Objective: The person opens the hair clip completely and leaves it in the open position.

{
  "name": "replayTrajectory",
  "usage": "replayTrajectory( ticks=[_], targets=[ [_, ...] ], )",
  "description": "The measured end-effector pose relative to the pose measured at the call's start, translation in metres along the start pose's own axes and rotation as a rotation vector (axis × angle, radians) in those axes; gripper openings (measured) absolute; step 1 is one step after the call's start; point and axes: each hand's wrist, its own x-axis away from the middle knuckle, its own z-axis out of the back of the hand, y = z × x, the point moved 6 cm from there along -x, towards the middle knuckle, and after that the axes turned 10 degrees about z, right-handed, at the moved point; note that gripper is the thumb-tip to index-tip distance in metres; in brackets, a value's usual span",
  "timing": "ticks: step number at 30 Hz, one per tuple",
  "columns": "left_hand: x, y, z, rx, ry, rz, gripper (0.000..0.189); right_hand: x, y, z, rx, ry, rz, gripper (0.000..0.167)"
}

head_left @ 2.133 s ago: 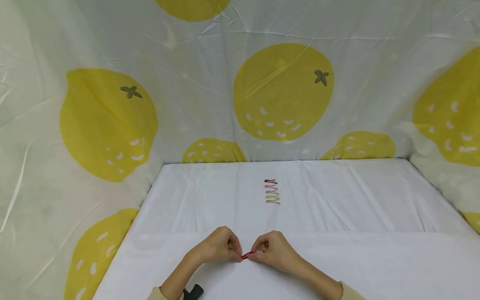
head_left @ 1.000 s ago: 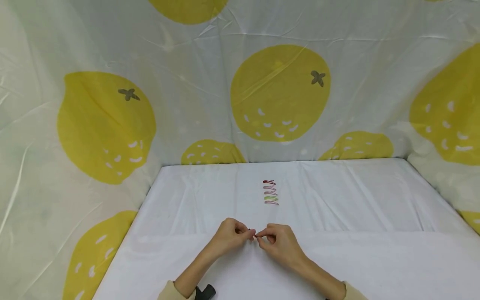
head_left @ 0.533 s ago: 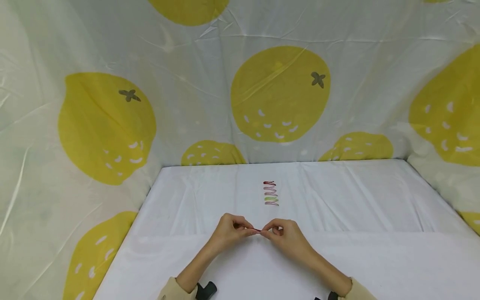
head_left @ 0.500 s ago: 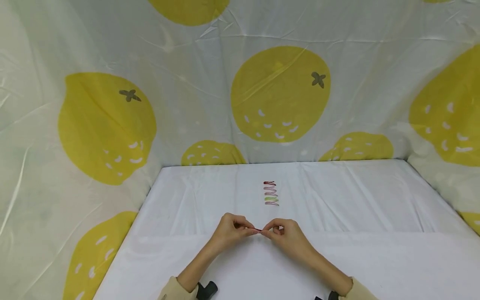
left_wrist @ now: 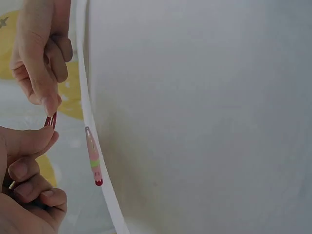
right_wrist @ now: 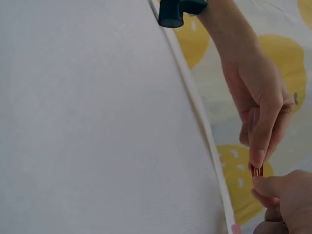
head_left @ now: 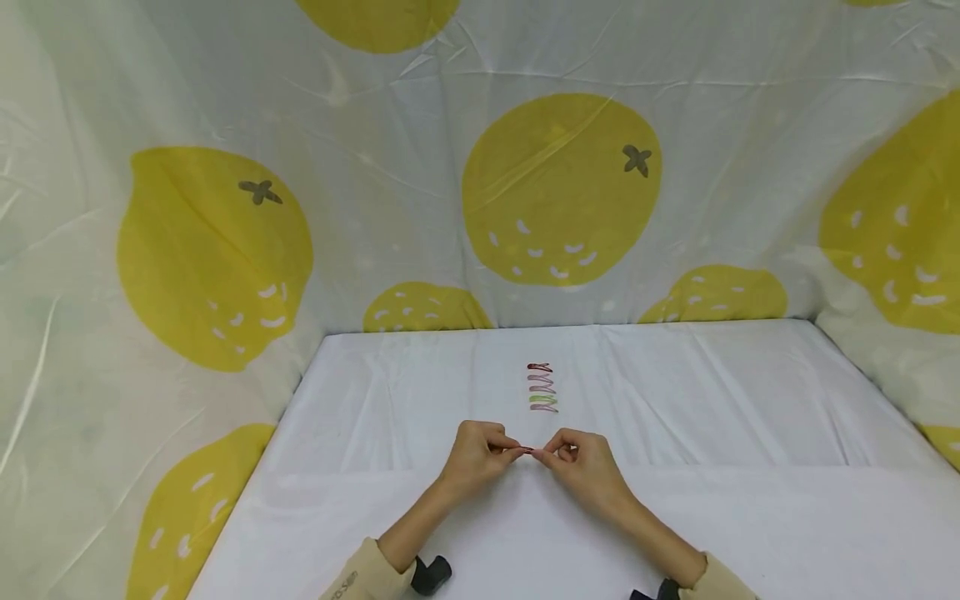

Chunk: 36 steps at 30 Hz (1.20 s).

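A dark red snap hair clip (head_left: pixel 527 451) is held level between both hands above the front half of the table. My left hand (head_left: pixel 478 457) pinches its left end between thumb and index finger. The right end is pinched the same way by my right hand (head_left: pixel 591 469). In the left wrist view, the clip's slim red bars (left_wrist: pixel 50 120) show between the two sets of fingertips, which cover both ends. Beyond the hands lies a column of several snap hair clips: a red clip (head_left: pixel 539 367) farthest, then pink ones, a green clip (head_left: pixel 543 399), and a pink clip (head_left: pixel 543 408) nearest.
A white cloth (head_left: pixel 712 408) with fold lines covers the table. Behind and beside it hangs a curtain (head_left: pixel 405 192) printed with yellow lemons. A black wrist mount (head_left: pixel 432 575) juts out beside the left sleeve (head_left: pixel 371 573).
Both hands have moved away from the body and slightly right, carrying the red hair clip nearer the column. The clip's exposed part has turned from slanted to nearly level. The clips on the table have stayed put.
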Motion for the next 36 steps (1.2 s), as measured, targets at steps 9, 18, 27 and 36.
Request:
replayTrajectory(
  ticks=[9, 18, 27, 36],
  targets=[
    [-0.008, 0.0, -0.007, -0.026, -0.064, 0.027, 0.006, -0.005, 0.006, 0.01, 0.06, 0.047, 0.003, 0.016],
    [-0.021, -0.004, -0.013, -0.005, -0.117, 0.092, 0.007, -0.009, 0.011, 0.016, 0.088, 0.087, 0.038, 0.009],
    [-0.033, -0.01, -0.017, 0.003, -0.119, 0.145, 0.006, -0.012, 0.016, 0.023, 0.101, 0.111, -0.019, 0.007],
    [-0.049, -0.016, -0.017, -0.07, -0.073, 0.155, 0.004, -0.022, 0.023, 0.023, 0.157, 0.076, -0.035, 0.006]
  ],
)
